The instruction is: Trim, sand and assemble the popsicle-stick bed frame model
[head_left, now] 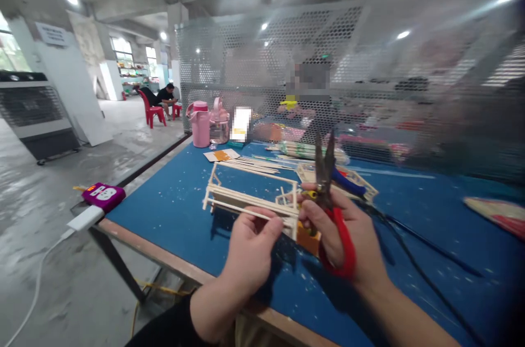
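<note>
- At the frame's centre, a stick frame (250, 198) is seen over the blue worktop (159, 207).
- Just before it, a thin stick (233, 208) is pinched by the left hand (251, 248).
- Right of centre, red-handled scissors (325, 186) are gripped by the right hand (365, 237), blades parted and pointed upward.

The left hand (252, 248) pinches a thin stick against a pale stick frame (246, 194) above the blue desk (164, 216). The right hand (348, 227) holds red-handled scissors (325, 172), blades upward and parted, beside the frame's end.
</note>
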{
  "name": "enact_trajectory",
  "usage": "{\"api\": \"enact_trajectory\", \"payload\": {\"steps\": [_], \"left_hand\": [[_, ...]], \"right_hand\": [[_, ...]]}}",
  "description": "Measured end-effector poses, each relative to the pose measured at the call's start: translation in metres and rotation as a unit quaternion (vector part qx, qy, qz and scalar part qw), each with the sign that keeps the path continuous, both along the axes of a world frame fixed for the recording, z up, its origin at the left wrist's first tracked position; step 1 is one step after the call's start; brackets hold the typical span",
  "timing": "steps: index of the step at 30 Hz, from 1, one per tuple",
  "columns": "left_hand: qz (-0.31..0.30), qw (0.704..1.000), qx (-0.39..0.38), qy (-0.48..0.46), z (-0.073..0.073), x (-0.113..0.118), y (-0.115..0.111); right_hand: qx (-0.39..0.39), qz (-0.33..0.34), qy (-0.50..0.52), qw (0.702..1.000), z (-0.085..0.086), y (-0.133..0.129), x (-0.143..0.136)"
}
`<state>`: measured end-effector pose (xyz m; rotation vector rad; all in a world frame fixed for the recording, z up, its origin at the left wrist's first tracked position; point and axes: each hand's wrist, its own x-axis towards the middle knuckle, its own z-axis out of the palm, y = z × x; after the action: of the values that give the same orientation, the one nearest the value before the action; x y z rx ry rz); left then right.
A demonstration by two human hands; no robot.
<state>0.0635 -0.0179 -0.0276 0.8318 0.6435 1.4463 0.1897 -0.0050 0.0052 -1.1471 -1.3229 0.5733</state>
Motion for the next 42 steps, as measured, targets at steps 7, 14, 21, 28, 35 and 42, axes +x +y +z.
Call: {"api": "enact_trajectory", "payload": {"steps": [7, 14, 21, 28, 35, 42], "left_hand": [[-0.002, 0.997, 0.048, 0.057, 0.006, 0.0, 0.005], [-0.064, 0.959, -0.046, -0.272, 0.016, -0.033, -0.003], [-0.147, 0.895, -0.178, -0.381, 0.031, -0.044, -0.011], [-0.08, 0.941, -0.144, -0.297, 0.024, -0.039, -0.014], [-0.086, 0.941, -0.141, -0.297, 0.022, -0.039, -0.012], [-0.096, 0.946, -0.13, -0.282, 0.015, -0.04, -0.005]], "right_hand": [[-0.08, 0.024, 0.148, 0.985, 0.007, 0.008, -0.004], [-0.048, 0.054, 0.274, 0.959, -0.002, 0.017, 0.009], [-0.064, 0.1, 0.267, 0.956, -0.01, 0.023, 0.007], [-0.059, 0.088, 0.227, 0.968, -0.013, 0.029, 0.012], [-0.062, 0.061, 0.232, 0.969, -0.007, 0.029, 0.014], [-0.055, 0.055, 0.192, 0.978, -0.009, 0.028, 0.015]]}}
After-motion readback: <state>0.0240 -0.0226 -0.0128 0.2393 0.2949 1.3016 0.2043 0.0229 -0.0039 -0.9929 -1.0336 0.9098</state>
